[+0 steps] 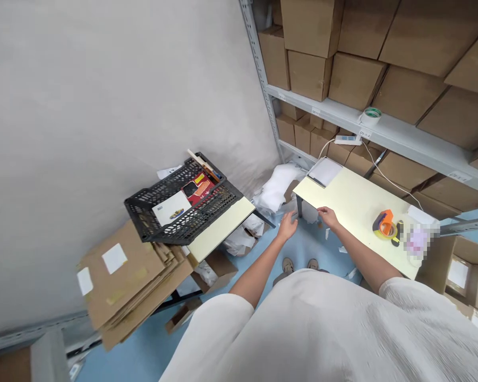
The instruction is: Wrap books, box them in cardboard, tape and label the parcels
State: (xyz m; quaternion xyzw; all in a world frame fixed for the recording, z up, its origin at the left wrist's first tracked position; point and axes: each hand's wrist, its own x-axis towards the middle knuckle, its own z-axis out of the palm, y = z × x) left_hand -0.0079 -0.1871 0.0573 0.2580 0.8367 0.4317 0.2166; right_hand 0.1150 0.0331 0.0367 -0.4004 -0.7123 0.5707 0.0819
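Observation:
My left hand (288, 226) hangs over the blue floor between the two tables, its fingers stretched forward and apart, with nothing in it. Close to the left edge of the cream-topped table (354, 207) is my right hand (327, 217), fingers loosely extended and no object seen in them. Whether it touches the table edge I cannot tell. On that table are an orange tape dispenser (385, 225), a clipboard-like tray with white paper (325, 171) and a blurred pinkish item (417, 239).
A black plastic crate (143, 204) holding a white box (171, 208) and red package (203, 188) rests on a second table (223, 228), beside stacked flattened cardboard (135, 281). Shelves (326, 109) carry several cartons (354, 79), a tape roll (370, 115) and a power strip (347, 140).

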